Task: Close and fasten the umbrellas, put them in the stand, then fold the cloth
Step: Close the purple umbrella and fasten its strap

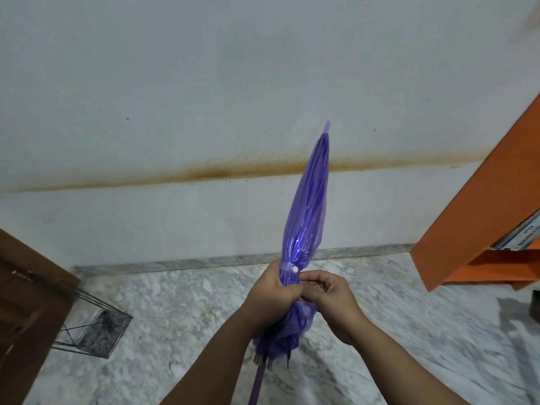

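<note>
The closed purple umbrella runs on a long, slightly tilted axis: its tip stands well above and beyond the grip, its shaft and rib ends drop below it toward the person, and the tie strap with its white snap circles the folds just above the knuckles. The left hand is wrapped round the bunched canopy, while the right hand, just beside it, pinches the plastic below the strap with curled fingertips. From that grip the wire umbrella stand sits low on the marble floor, well apart on the left hand's side, so I judge the tip must swing down and leftward.
</note>
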